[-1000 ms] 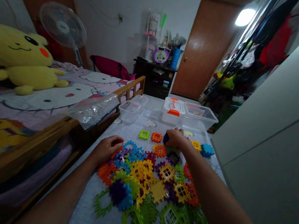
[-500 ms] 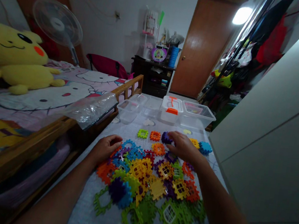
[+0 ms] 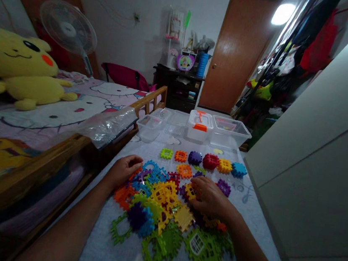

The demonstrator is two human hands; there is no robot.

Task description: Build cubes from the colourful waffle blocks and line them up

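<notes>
Toothed plastic building pieces lie in a loose pile on the cloth-covered table. At the pile's left edge rests my left hand (image 3: 124,170), fingers loosely stretched and thumb apart, beside an orange piece (image 3: 136,173) that it may touch. My right hand (image 3: 212,198) reaches low over the pile's right side. Its fingers and thumb are apart over a yellow window piece (image 3: 189,191), partly covered; a firm hold does not show. Behind it runs a row: a lime piece (image 3: 166,153), an orange piece (image 3: 181,156), a purple stack (image 3: 195,158), a red stack (image 3: 211,161), yellow pieces (image 3: 224,166) and blue pieces (image 3: 239,170).
Clear plastic boxes (image 3: 149,128) stand along the table's far end, among them a lidded box (image 3: 199,129) with orange clips. A wooden bed rail (image 3: 63,151) borders the left side, with plastic wrap (image 3: 105,124) on it. A white cabinet (image 3: 312,164) borders the right.
My right hand has moved back from the row toward me, down onto the pile. The red stack, hidden behind it before, now shows in the row. My left hand has stayed in place.
</notes>
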